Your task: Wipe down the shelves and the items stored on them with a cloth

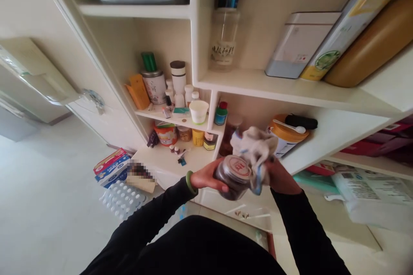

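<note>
Your left hand [206, 176] wrapped round jar [237, 172], fingers closed on its side, lid facing up; jar held in front of open shelves [300, 91]. Your right hand [285, 178] holding bunched cloth [256, 142] at jar's right; fingers mostly hidden, can't tell how tightly curled. Beyond, green bottle [221, 115] with red cap, cup [198, 112] left of it. Spoon [288, 126] lying on tub [284, 142], right of cloth.
</note>
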